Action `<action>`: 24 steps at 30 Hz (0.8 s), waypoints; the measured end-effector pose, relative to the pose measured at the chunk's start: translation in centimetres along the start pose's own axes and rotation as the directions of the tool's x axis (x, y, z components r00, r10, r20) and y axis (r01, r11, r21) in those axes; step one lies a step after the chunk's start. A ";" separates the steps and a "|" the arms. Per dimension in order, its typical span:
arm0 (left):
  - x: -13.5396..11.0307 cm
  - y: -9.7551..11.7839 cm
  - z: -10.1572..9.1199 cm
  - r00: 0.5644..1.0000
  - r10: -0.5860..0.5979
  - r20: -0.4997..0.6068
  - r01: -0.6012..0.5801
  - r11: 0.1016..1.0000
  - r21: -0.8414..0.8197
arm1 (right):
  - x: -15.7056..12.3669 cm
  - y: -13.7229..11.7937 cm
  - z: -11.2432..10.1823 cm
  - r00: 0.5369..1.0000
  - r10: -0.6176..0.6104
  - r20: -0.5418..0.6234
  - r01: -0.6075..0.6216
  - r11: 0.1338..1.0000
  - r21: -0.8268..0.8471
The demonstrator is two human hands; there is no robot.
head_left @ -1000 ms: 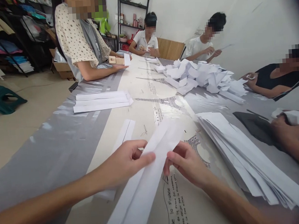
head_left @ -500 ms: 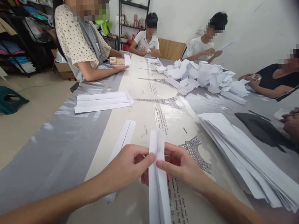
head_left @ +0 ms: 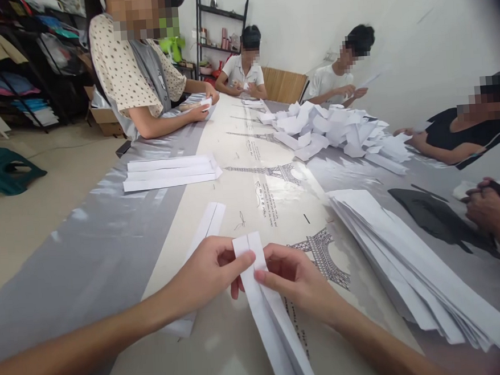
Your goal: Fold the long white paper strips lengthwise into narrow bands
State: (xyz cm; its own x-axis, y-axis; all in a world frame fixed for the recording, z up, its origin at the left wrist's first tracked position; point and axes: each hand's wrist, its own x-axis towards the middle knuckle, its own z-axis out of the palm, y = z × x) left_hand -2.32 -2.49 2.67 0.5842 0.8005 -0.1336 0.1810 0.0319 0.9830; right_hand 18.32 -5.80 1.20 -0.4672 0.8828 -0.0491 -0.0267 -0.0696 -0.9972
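Note:
A long strip of white folded paper [head_left: 264, 306] is held up over the table, its two long edges folded in toward a middle seam. My left hand [head_left: 217, 267] pinches it near the top from the left, thumb on the front face. From the right, my right hand [head_left: 296, 275] grips it slightly lower, thumb pressed by the seam; its other fingers are partly behind the paper. The lower part of the strip spreads open a little. Another folded paper strip [head_left: 205, 225] lies on the table, partly behind my left hand and forearm.
Several folded strips [head_left: 169, 173] lie at the left. On the right are a fanned stack of paper [head_left: 392, 257], a heap of folded white pieces [head_left: 331, 124] and a dark flat item [head_left: 440, 214]. Other people work around the printed table [head_left: 227, 349]. A green stool [head_left: 6, 167] stands on the floor.
The strip has tilted, its lower end swinging right and its top leaning left; its upper folds now lie flatter. The person at the left has drawn both hands together around a small item.

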 end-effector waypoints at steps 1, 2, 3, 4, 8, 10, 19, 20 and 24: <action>0.0 -0.1 0.1 1.000 -0.002 -0.011 0.002 1.000 -0.008 | 0.0 0.1 0.0 1.000 0.000 -0.006 0.000 1.000 0.002; -0.1 -0.2 0.2 1.000 -0.008 -0.016 0.007 1.000 -0.021 | 0.0 0.1 0.1 1.000 0.005 -0.009 -0.005 1.000 0.005; -0.1 -0.3 0.3 1.000 -0.015 -0.016 0.015 0.999 -0.033 | 0.0 0.2 0.1 1.000 0.016 -0.012 -0.015 1.000 0.011; 0.0 -0.4 0.3 1.000 -0.022 -0.012 0.022 0.999 -0.042 | 0.0 0.2 0.1 1.000 0.024 -0.014 -0.024 1.000 0.020; 0.4 -0.4 -0.3 1.000 -0.015 0.000 0.015 0.999 -0.035 | -0.2 -0.1 0.0 0.999 0.047 0.014 -0.048 0.997 0.057; 0.6 -0.3 -0.9 1.000 -0.004 0.023 0.004 1.000 -0.021 | -0.3 -0.2 -0.1 0.998 0.064 0.017 -0.065 0.997 0.048; 1.4 0.2 -2.9 0.999 0.044 0.025 -0.044 0.999 -0.005 | 0.0 -0.1 -1.8 0.976 0.216 0.002 -0.216 0.974 -0.071; 1.5 0.3 -3.0 0.998 0.043 0.039 -0.043 0.999 -0.015 | 0.0 0.0 -1.9 0.972 0.233 -0.008 -0.233 0.970 -0.064; 1.7 0.4 -3.6 0.993 0.010 0.116 -0.010 1.000 0.001 | 0.1 0.2 -2.0 0.966 0.253 -0.042 -0.256 0.963 -0.080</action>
State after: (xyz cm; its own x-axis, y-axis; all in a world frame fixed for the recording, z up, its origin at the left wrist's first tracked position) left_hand -4.06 1.05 3.32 0.6737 0.7262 -0.1372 0.1759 0.0228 0.9842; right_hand 20.04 -4.84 0.83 -0.4211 0.8551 -0.3024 0.1642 -0.2560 -0.9526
